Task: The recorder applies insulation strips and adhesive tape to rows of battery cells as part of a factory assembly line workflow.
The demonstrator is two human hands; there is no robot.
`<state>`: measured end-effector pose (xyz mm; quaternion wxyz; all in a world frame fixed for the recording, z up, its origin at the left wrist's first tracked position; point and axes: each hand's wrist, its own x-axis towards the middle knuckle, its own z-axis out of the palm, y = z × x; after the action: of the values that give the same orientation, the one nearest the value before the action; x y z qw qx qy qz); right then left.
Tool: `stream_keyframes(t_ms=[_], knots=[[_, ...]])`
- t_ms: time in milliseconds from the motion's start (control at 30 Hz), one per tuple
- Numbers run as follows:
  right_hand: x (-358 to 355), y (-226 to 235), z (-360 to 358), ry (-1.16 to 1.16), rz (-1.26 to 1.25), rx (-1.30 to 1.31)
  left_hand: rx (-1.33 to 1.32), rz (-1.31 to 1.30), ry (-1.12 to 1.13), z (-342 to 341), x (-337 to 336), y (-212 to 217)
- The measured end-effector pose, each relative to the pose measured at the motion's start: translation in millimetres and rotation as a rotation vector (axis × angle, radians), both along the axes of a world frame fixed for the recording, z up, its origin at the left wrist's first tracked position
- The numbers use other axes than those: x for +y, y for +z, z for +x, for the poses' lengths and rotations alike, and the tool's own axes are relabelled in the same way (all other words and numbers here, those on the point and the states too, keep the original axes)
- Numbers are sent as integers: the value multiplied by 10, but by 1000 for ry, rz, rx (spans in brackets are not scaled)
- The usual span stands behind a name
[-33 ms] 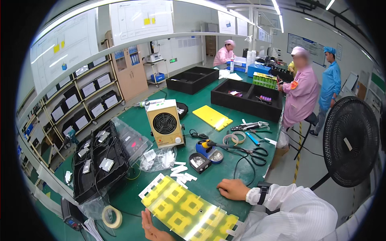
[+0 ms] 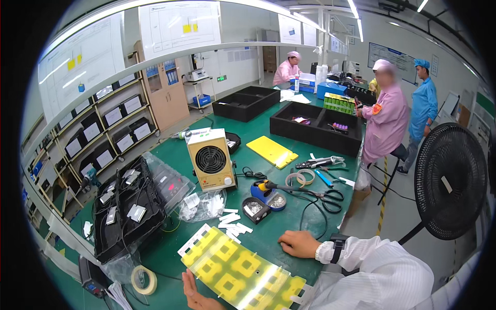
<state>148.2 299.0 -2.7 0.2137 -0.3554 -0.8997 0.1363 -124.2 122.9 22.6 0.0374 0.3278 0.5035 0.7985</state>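
Note:
A thin yellow panel (image 2: 235,263) with square cut-outs, overlaid by a clear shiny sheet, slants across the lower middle. White strips edge its two ends. My left hand (image 2: 195,295) is at the panel's lower left edge, fingers stretched along it; part of the hand is hidden by the panel and the frame's border. On the green tabletop, right of the panel, rests my right hand (image 2: 299,244), palm down and fingers loosely bent, holding nothing visible. Short white strips (image 2: 232,223) lie scattered just beyond the panel.
Beyond stand a beige fan unit (image 2: 213,160), a soldering iron in its holder (image 2: 266,190), scissors (image 2: 330,199), tape rolls (image 2: 295,180) and another yellow panel (image 2: 272,151). A black case (image 2: 124,206) with wired modules lies left. Co-workers stand and sit behind black trays (image 2: 316,128); a black fan (image 2: 449,181) stands right.

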Motion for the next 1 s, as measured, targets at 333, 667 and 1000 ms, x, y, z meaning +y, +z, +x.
stream_keyframes(t_ms=[333, 667, 1000], knots=[[22, 1, -19, 30, -4, 19, 27, -197, 6, 20, -26, -196], [49, -4, 27, 20, 17, 39, 6, -200, 8, 42, 52, -49], [40, -23, -12, 28, 27, 52, -159, -476, -17, -244, 27, -6]])
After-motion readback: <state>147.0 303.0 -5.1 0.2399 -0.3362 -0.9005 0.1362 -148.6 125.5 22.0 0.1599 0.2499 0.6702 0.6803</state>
